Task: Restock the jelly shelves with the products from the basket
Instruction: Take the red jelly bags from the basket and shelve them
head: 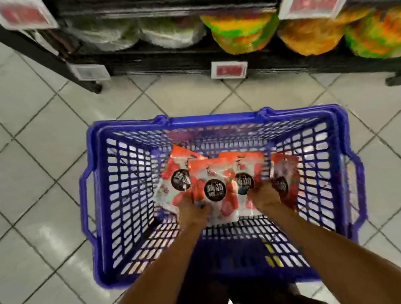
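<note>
Step in hand: lifting stock out of the basket.

Location: four red-and-white flat plastic jelly pouches (212, 186) stand fanned inside the blue perforated plastic basket (215, 118), which sits on the grey tiled floor (25, 152). They are just beyond the fingers, towards the far wall of the basket.

Fingers: the left hand (193, 214) grips the lower edges of the two left pouches. The right hand (266, 198) grips the lower edges of the two right ones. Both sets of fingers appear curled onto the packs, but blur hides each single finger.

Orientation: each pouch's long axis runs away from the fingers towards the black metal shelves (180, 58). The top seams lead, and the printed faces with the round black labels are turned up to the camera. The leftmost pouch leans left. The rightmost is turned partly edge-on.

Recommendation: the film looks slick, so close firmly on the bottom seams. Raise both bundles straight up past the basket rim before swinging towards the shelves. Keep the labels outward so they go in face-front. The fan could slip apart, so square each pair first.
</note>
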### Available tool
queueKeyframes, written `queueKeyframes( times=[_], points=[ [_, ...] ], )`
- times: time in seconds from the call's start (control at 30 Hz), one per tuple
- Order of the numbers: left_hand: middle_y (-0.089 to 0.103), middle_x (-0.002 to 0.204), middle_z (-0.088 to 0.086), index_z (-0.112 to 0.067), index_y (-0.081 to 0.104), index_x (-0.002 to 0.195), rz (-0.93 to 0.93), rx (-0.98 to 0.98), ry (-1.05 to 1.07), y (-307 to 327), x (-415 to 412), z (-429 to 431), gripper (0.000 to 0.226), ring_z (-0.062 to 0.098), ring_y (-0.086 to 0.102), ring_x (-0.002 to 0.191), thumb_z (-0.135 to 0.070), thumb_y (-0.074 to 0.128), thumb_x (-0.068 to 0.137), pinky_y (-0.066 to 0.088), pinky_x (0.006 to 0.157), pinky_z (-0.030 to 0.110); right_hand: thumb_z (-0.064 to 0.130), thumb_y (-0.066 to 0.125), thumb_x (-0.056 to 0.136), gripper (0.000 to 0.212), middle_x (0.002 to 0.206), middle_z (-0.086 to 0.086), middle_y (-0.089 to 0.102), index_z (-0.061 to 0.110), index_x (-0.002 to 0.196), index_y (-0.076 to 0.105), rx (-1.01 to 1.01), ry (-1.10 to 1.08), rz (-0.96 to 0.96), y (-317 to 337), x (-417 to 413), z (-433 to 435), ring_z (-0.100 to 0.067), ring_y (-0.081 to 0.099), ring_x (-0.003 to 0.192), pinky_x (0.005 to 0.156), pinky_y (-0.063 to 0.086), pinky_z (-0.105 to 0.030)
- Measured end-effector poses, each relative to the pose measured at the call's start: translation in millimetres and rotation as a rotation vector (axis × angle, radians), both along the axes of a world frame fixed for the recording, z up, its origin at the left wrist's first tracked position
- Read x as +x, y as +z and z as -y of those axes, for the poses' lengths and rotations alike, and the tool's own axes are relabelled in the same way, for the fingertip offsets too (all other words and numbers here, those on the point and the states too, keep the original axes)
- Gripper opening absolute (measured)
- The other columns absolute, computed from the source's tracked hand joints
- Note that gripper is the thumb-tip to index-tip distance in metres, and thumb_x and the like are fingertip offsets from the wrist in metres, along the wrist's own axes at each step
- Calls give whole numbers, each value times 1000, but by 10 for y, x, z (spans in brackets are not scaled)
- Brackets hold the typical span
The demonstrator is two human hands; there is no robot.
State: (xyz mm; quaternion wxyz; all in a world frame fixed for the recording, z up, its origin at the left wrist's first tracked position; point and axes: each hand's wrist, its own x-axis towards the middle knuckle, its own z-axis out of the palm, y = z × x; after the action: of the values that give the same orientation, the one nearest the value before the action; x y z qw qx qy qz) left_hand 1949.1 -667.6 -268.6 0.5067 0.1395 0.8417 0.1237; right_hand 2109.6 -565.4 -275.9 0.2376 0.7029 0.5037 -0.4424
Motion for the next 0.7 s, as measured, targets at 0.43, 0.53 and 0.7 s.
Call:
queueKeyframes(
  times=[0.43, 0.53, 0.7],
  points=[
    [71, 70, -13, -23, 70, 79, 249, 135, 216, 479, -52, 22, 12, 5, 67, 65, -18, 81, 78, 53, 59, 17, 35, 73, 85, 25, 89, -6, 71, 12, 93, 71, 60, -354, -254, 555, 166, 57, -23, 65, 81, 74, 47, -29],
    [72, 92, 1, -13, 72, 96, 290, 203, 232, 1273, -214, 13, 10, 14, 66, 82, -11, 72, 86, 57, 78, 30, 32, 76, 82, 20, 94, -4, 73, 17, 94, 69, 71, -583, -414, 1417, 199, 53, -21, 67, 91, 89, 49, -36],
    [65, 61, -9, -13, 67, 92, 350, 289, 310, 2934, -443, -99, 10, 9, 59, 60, -22, 65, 92, 48, 50, 15, 27, 80, 75, 41, 109, -8, 74, 17, 114, 69, 105, -854, -672, 3151, 141, -32, -27, 67, 106, 101, 47, -45]
  ],
)
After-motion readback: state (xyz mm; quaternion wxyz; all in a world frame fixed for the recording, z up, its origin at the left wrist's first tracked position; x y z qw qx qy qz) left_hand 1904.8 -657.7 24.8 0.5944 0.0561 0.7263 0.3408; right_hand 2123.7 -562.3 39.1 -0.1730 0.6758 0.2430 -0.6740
